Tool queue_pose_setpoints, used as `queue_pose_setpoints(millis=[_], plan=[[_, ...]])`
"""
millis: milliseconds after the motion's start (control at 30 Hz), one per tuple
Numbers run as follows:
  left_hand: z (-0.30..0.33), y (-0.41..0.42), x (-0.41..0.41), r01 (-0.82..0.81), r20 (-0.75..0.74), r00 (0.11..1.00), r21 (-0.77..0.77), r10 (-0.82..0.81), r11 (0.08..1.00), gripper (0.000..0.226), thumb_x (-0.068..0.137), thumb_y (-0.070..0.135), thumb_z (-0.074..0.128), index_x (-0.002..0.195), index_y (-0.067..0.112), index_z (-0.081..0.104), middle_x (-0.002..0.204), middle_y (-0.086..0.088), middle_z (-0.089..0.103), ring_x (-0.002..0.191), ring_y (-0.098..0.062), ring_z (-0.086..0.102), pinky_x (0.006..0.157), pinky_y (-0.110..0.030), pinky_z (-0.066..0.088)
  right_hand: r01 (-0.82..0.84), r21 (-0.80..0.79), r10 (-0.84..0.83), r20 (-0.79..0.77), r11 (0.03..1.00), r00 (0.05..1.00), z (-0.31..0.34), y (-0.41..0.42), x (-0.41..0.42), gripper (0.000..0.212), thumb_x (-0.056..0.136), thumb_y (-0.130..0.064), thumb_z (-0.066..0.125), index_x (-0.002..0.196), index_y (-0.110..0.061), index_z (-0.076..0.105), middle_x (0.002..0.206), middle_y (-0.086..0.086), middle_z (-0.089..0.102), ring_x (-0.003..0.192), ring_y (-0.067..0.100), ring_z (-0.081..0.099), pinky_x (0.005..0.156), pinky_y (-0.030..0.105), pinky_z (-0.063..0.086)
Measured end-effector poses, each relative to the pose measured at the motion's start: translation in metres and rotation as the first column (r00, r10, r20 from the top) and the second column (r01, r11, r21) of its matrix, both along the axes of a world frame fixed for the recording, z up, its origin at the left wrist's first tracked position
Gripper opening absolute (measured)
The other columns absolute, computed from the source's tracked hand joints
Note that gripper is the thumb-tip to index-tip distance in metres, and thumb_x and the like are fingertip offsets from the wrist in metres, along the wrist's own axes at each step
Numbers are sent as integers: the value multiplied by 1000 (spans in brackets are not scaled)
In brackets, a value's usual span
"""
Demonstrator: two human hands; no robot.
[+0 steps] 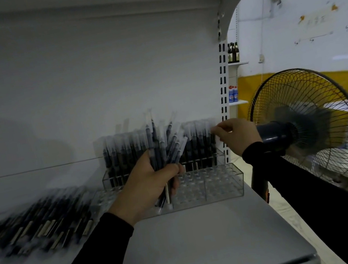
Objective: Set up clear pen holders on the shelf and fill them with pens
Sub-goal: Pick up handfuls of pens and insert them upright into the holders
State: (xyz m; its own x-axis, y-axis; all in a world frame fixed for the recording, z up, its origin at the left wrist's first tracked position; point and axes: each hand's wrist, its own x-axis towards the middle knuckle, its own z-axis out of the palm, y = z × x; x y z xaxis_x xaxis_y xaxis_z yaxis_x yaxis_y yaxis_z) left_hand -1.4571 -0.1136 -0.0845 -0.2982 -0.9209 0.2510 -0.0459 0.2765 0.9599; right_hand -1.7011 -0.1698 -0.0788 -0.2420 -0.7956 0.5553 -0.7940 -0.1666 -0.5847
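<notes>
Gripping a bundle of pens [162, 148], the left hand [147, 183] hovers over the empty front holder [212, 185]. The right hand [236, 134] pinches a pen top in the full rear holder [194, 149]. A loosened grip could spill pens across the shelf [199, 243].

Bare shelf [199, 239] front (fan [307, 127] rt)

Head view, looking down, close over shelf [199, 243]

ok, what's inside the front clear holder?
The front holder looks mostly empty: its visible slots on the right hold no pens. Its left end is covered by the left hand gripping a pen bunch, so those slots cannot be seen.
</notes>
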Motion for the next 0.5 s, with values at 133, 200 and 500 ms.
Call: queue_pose_setpoints(millis=[133, 200, 500], plan=[[0, 0, -1, 13, 10, 1000, -7, -13, 1000, 12, 94, 2, 57, 106, 4, 56, 76, -3, 73, 54, -13, 59, 48, -25, 49, -22, -132, 49, 204, 991, 978, -1, 12, 9, 28, 93, -36, 57, 90, -13, 71, 85, 2, 73, 77, 17, 69, 82, 40, 56], [0, 1, 0, 14, 20, 1000, -16, -13, 1000, 14, 94, 2, 58, 107, 3, 56, 76, -3, 74, 55, -14, 60, 49, -26, 49, -125, -119, 155, 282, 985, 947, -1, 22, 21, 28, 93, -36, 58, 80, -15, 70, 74, 1, 71, 70, 17, 69, 75, 36, 58], [3, 2, -2, -13, 25, 1000, -52, 14, 999, 18, 90, 0, 62, 107, -7, 59, 64, -11, 68, 53, -20, 60, 49, -27, 49, -597, -7, 487, 587, 802, 647, 5, 53, 68, 23, 89, -30, 65, 78, -12, 72, 75, 2, 68, 72, 12, 62, 66, 23, 52]])
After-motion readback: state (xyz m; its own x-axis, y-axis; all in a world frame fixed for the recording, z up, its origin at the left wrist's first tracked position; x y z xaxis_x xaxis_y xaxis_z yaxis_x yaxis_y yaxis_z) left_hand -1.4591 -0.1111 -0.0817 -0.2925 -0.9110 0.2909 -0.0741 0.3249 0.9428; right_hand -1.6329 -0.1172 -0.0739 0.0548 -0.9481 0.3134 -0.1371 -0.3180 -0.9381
